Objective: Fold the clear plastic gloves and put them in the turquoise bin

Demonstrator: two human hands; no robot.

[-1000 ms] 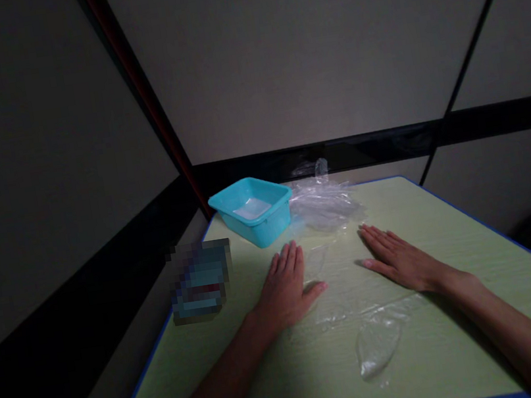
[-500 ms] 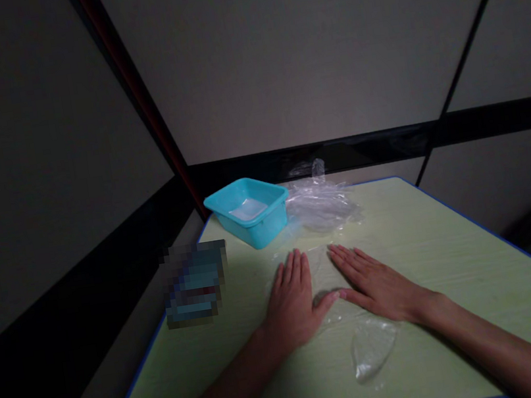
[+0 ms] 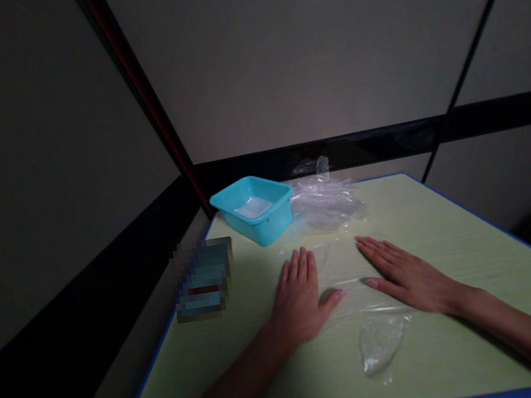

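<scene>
A clear plastic bag (image 3: 382,344) lies flat on the table, partly beneath my palms, with its near end loose and slightly crumpled. My left hand (image 3: 301,303) rests palm down on the bag's left part, fingers stretched forward and thumb out to the right. On the right part lies my right hand (image 3: 409,277), also palm down with fingers extended and thumb pointing left. Fine creases run across the film between the two thumbs. The bag's thin edges are hard to make out against the tabletop.
At the back left of the pale green table (image 3: 468,355) stands a turquoise plastic basin (image 3: 266,222) with something white inside. Beside it is a heap of clear plastic bags (image 3: 328,203). A pixelated dark item (image 3: 205,281) lies at the left edge. Walls rise behind and left.
My right hand has slid to the right across the bag, widening the space between my thumbs. The left hand stays in nearly the same place. The whole view has shifted slightly.
</scene>
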